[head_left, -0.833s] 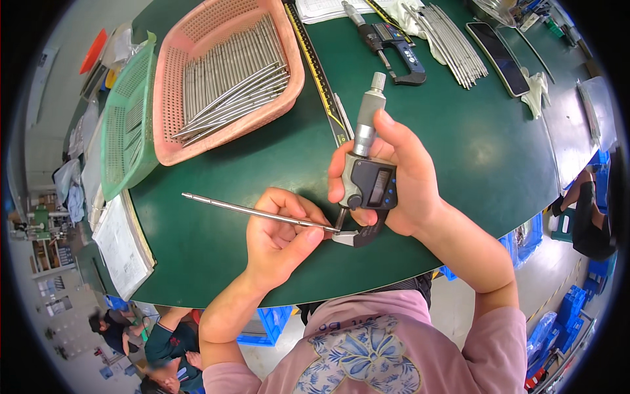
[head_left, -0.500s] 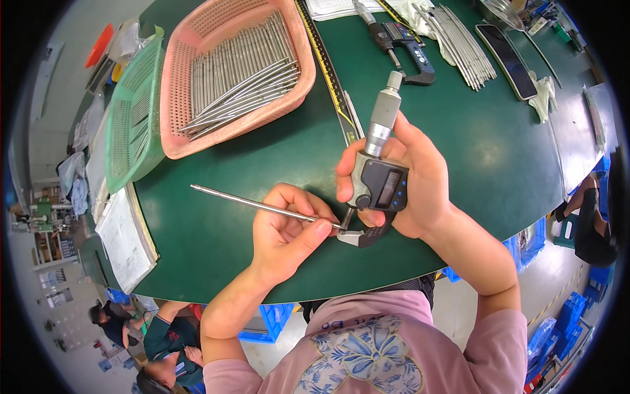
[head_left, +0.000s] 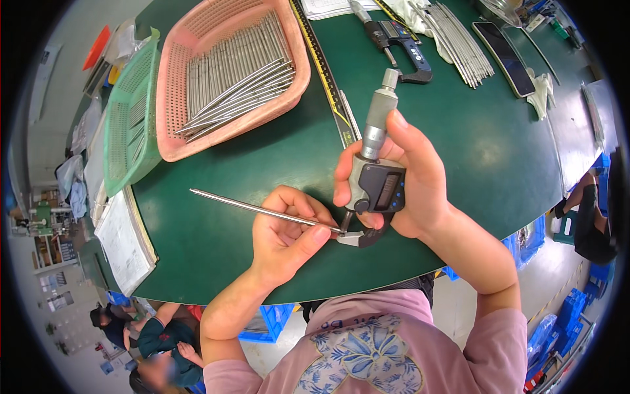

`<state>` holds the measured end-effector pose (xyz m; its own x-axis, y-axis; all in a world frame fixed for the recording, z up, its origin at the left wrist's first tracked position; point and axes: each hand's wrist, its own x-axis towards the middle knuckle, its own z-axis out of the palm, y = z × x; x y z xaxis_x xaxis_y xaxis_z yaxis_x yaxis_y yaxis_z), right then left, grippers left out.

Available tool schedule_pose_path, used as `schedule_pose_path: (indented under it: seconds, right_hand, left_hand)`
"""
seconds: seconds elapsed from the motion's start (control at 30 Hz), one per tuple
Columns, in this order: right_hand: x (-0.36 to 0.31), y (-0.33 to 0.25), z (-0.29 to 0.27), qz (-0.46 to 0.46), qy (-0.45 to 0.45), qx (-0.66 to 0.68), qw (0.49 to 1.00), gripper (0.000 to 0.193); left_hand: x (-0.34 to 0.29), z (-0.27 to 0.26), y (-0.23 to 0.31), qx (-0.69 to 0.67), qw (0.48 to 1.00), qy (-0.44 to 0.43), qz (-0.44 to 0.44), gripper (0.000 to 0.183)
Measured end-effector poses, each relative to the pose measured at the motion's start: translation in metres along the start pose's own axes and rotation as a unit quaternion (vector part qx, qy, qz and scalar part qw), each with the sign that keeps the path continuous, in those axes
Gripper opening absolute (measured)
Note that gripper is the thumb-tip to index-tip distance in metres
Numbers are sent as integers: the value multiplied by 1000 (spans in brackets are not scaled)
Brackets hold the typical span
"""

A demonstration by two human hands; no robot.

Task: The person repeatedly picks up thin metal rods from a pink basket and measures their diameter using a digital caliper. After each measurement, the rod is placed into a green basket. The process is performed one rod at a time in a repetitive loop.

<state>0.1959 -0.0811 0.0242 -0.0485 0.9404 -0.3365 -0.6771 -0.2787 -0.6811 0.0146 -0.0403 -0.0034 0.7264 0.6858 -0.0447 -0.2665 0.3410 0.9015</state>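
My left hand (head_left: 289,230) pinches a thin, shiny metal rod (head_left: 239,205) between thumb and fingers. The rod slants from upper left down to the right, and its right end lies at the measuring jaws of a digital micrometer (head_left: 375,187). Whether the jaws touch the rod cannot be made out. My right hand (head_left: 420,177) is wrapped round the micrometer's frame, with the thumb up along its grey barrel and the small display facing up. A pink plastic basket (head_left: 167,125) beyond my left hand holds many similar rods (head_left: 236,72).
A green basket (head_left: 115,151) with rods stands left of the pink one, above an open paper booklet (head_left: 125,243). A second micrometer (head_left: 400,46), a row of rods (head_left: 459,49) on cloth, and a phone (head_left: 504,59) lie at the far right. Another person (head_left: 170,341) sits at lower left.
The micrometer's barrel and thumb have shifted slightly left and up. My left hand keeps its pinch on the rod, nearly still. The person at lower left has moved a little.
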Motion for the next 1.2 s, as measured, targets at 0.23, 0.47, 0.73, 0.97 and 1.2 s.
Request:
schedule_pose_path:
  seconds: [0.23,0.47,0.73,0.97,1.2]
  right_hand:
    - [1,1,1,-6,-9,-19,1000,63]
    - [5,2,-3,36,0,43,998,65]
    - [3,1,-2,43,-8,47,998,65]
    - [0,0,1,15,7,-5,1000,63]
    - [0,1,-1,5,-18,9,1000,64]
  left_hand:
    - [-1,-3,-1,-5,1000,24,-18,25]
    - [-1,-1,1,-18,1000,-1,-11,28]
    - [-1,-3,2,-11,1000,-23,-10,29]
    - [0,-3,1,12,998,-55,4,26]
    - [-3,-2,-3,-12,999,-40,-25,21]
